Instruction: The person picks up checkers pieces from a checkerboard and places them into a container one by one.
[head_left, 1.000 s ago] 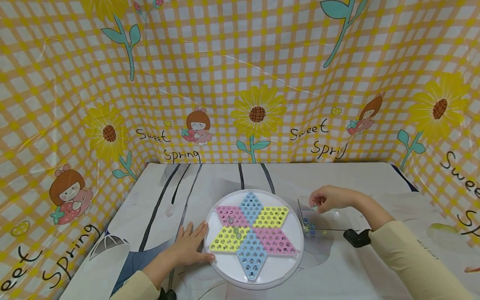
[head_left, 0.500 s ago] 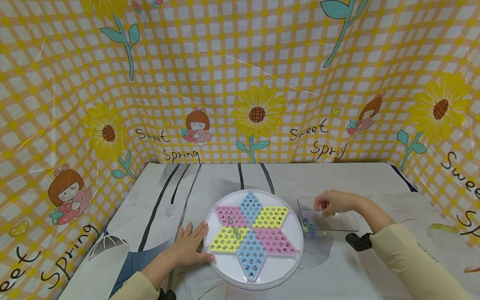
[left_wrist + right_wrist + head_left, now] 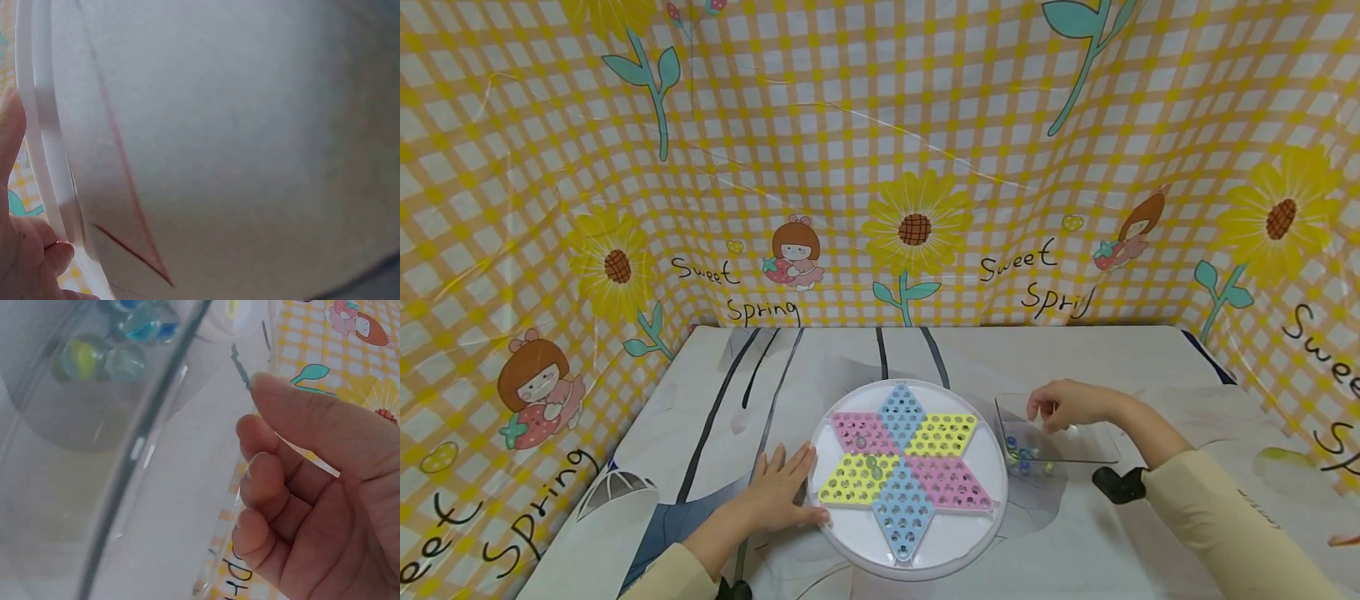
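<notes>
**Over a clear box (image 3: 1078, 461), a right hand (image 3: 1070, 402) hovers with curled fingers**

On the right of the white table (image 3: 820, 350), the right hand hangs over the clear box, its fingers loosely bent, the thumb standing apart from them, gripping nothing. Blue marbles (image 3: 1024, 464) and a yellow marble (image 3: 1048, 468) lie together toward the left end of the box; in the right wrist view a colourless marble (image 3: 127, 364) rests just beside the yellow one.

Just left of the box sits a round white game board (image 3: 958, 535) bearing a six-pointed star of pink, yellow and blue sections full of holes. Three pale marbles are on its left side: one marble (image 3: 861, 441) on the far pink section, two marbles (image 3: 876, 472) close together on the near yellow section.

At the board's left rim rests the left hand (image 3: 775, 493), fingers spread and fairly straight, fingertips and thumb touching the edge.

Both arms wear pale sleeves (image 3: 1232, 508). Behind the table's far edge hangs a yellow checked cloth (image 3: 850, 125) printed with sunflowers (image 3: 915, 228).
</notes>
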`<state>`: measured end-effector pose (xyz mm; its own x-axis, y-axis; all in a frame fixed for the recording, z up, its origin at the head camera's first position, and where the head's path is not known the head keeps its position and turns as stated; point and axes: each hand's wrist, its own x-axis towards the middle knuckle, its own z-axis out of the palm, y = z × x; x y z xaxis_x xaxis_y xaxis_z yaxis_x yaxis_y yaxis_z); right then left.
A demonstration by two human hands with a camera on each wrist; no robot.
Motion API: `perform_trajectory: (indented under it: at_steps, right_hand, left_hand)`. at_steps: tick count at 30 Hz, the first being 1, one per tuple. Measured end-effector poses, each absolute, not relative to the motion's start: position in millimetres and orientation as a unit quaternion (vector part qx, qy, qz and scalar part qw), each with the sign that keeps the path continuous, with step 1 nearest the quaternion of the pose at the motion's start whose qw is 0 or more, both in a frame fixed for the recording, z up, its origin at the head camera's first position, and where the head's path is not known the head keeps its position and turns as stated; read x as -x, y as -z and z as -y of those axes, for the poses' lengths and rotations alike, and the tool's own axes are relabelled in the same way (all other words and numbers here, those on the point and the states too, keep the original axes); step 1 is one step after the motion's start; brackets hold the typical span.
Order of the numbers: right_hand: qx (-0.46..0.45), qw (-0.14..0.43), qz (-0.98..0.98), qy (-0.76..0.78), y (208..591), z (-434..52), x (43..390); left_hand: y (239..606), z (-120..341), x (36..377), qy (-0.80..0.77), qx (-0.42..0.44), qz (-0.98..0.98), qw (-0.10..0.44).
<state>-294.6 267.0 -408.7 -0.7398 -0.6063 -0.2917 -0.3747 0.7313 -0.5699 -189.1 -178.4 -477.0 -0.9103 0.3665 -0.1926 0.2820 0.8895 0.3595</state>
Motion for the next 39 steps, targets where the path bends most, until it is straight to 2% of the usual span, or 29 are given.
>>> perform_trajectory:
  at_steps: [11,19,30,39]
  right_hand:
    - [0.334,0.185,-0.882,0.275,394.0,-223.9,287.6]
    - [0.407,0.185,-0.846,0.291,396.2,-176.8,282.3]
    - [0.431,0.202,-0.833,0.283,410.3,-127.8,277.1]
    - [0.416,0.233,-0.839,0.263,426.2,-92.9,270.8]
  left_hand:
    - [476.8,178.2,189.5,-0.155,-0.173,-0.965,0.124]
    - [477.1,178.9,190.8,-0.157,-0.172,-0.964,0.129]
    - [479.1,180.2,191.9,-0.161,-0.170,-0.963,0.132]
    - [478.7,180.8,190.8,-0.160,-0.178,-0.963,0.126]
